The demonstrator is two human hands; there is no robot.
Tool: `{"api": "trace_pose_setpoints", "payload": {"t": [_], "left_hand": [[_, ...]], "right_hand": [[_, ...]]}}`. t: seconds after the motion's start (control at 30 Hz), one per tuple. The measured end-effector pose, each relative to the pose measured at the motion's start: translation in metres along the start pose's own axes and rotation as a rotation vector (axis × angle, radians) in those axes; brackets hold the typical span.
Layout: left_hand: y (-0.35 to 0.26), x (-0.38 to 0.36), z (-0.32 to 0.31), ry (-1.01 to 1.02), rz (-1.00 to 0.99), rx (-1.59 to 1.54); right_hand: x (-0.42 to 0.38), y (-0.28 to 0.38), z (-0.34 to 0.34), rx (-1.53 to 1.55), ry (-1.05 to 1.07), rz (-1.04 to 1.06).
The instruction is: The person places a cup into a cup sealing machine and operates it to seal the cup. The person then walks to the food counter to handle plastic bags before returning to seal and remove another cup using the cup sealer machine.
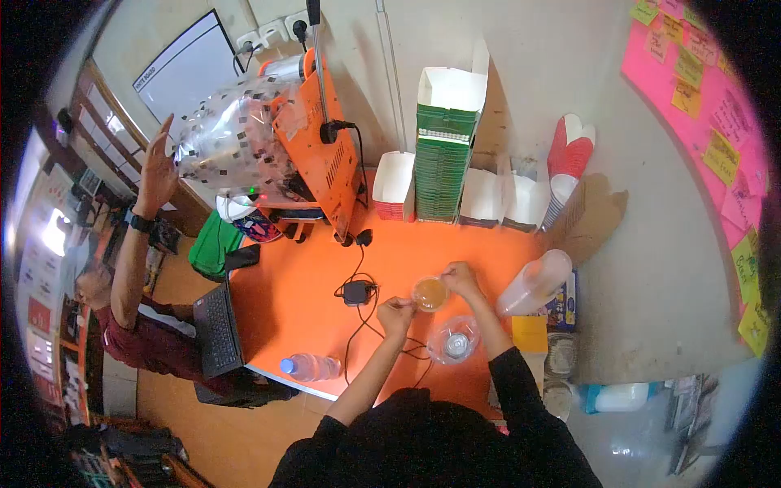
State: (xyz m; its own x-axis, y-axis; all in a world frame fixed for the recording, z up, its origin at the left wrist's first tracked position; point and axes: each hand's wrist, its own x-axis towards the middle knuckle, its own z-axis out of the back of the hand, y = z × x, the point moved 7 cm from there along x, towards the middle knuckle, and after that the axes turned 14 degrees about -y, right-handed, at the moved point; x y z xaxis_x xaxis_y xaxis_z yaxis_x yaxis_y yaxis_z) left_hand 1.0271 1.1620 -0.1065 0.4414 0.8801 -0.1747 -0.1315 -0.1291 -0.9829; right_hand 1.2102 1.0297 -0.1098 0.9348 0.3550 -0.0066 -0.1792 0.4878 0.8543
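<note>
A round clear cup of brown liquid (430, 294) is between my hands, over the orange table (301, 325). My left hand (396, 316) pinches its left edge, fingers closed. On the upper right side, my right hand (461, 279) grips the rim with bent fingers. Just below the cup lies a clear plastic bag (452, 340) with something silvery and round in it. A black power adapter (356, 293) with tangled cable sits left of my left hand. Right of my right forearm is a tall translucent stack of plastic cups (537, 282).
A water bottle (311, 368) and a laptop (216, 329) are at the left. Green food boxes (443, 163) stand stacked by the wall, beside an orange machine (325, 146) with a plastic-wrapped drum. A person in maroon (154, 337) sits left, one hand (159, 171) raised.
</note>
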Motion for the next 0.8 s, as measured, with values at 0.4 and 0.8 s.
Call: {"api": "trace_pose_setpoints", "payload": {"t": [0.4, 0.8], "left_hand": [[-0.045, 0.001, -0.007, 0.002, -0.348, 0.175], [-0.047, 0.012, -0.020, 0.033, -0.416, 0.234]], "right_hand": [[-0.051, 0.068, 0.039, -0.489, -0.251, 0.284], [-0.006, 0.023, -0.015, 0.088, 0.109, 0.187]]}}
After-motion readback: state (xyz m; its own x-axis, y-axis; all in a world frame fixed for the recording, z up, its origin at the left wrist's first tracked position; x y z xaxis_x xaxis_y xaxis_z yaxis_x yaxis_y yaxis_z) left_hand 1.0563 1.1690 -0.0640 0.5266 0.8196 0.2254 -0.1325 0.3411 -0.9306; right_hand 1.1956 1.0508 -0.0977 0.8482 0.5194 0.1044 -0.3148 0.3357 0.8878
